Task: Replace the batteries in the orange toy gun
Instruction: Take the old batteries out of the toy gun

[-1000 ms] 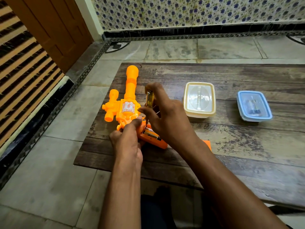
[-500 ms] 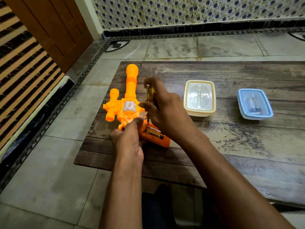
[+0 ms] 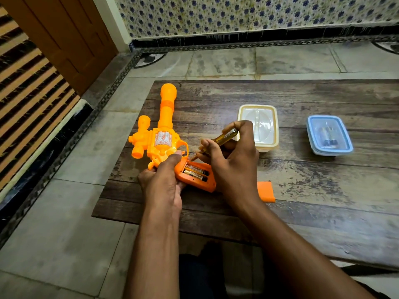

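The orange toy gun [image 3: 163, 134] lies flat on the dark wooden board [image 3: 302, 184], barrel pointing away from me. Its grip has an open compartment with two batteries [image 3: 195, 172] showing inside. My left hand [image 3: 164, 182] holds the gun at the grip, index finger pressed near the trigger. My right hand [image 3: 231, 160] holds a yellow-handled screwdriver [image 3: 224, 135], tilted with its tip down at the upper end of the battery compartment. An orange battery cover [image 3: 266, 191] lies on the board just right of my right wrist.
A cream-lidded plastic box [image 3: 259, 126] sits beyond my right hand. A blue-lidded box [image 3: 329, 134] with dark objects inside stands further right. The board rests on a tiled floor [image 3: 64, 223]; a wooden door [image 3: 64, 35] and patterned wall are at the back.
My right hand has tipped the screwdriver from near upright to slanted, tip at the compartment. The batteries are now plainly exposed. The left hand still holds the grip.
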`<state>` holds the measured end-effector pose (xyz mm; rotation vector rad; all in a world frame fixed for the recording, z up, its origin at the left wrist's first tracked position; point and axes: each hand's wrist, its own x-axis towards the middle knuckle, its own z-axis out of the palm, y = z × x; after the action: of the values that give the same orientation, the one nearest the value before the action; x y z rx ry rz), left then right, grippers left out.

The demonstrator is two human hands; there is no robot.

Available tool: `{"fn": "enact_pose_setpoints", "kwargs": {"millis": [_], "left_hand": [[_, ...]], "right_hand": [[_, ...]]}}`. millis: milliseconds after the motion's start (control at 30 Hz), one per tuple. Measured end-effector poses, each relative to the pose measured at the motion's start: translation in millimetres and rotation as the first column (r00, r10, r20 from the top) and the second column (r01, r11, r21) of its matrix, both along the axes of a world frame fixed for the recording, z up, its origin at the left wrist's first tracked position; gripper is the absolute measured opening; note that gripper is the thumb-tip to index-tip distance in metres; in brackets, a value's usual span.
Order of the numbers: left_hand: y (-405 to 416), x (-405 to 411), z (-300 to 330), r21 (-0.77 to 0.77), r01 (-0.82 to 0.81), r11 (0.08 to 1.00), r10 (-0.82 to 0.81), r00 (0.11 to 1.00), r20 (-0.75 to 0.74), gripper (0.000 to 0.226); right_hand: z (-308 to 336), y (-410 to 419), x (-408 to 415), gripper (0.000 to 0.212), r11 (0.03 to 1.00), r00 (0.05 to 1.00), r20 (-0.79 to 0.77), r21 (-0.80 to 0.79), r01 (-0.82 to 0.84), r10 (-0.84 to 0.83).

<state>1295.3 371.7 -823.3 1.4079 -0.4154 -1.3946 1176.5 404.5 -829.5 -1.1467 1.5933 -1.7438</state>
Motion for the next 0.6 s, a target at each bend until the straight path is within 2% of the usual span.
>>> {"fn": "enact_pose_setpoints", "kwargs": {"millis": [133, 267, 433, 600], "left_hand": [[1.3, 0.4, 1.0, -0.005, 0.01, 1.0, -0.01, 1.0, 0.008, 0.028], [3.1, 0.0, 3.0, -0.01, 0.027, 1.0, -0.026, 0.999, 0.023, 0.038], [3.5, -1.1, 3.4, -0.015, 0.02, 1.0, -0.019, 0.998, 0.063, 0.032], [0.0, 0.6, 0.6, 0.004, 0.014, 1.0, -0.014, 0.999, 0.047, 0.038]], "right_hand": [[6.1, -0.5, -2.5, 0.036, 0.999, 0.999, 0.011, -0.009, -0.044, 0.044], [14.4, -3.9, -6.5, 0.036, 0.983, 0.954, -0.261, -0.059, -0.171, 0.15], [20.7, -4.8, -0.9, 0.041, 0.956, 0.848, -0.482, -0.065, -0.285, 0.22], [28.8, -12.6, 4.7, 0.05, 0.949, 0.829, -0.494, -0.027, -0.315, 0.261]]}}
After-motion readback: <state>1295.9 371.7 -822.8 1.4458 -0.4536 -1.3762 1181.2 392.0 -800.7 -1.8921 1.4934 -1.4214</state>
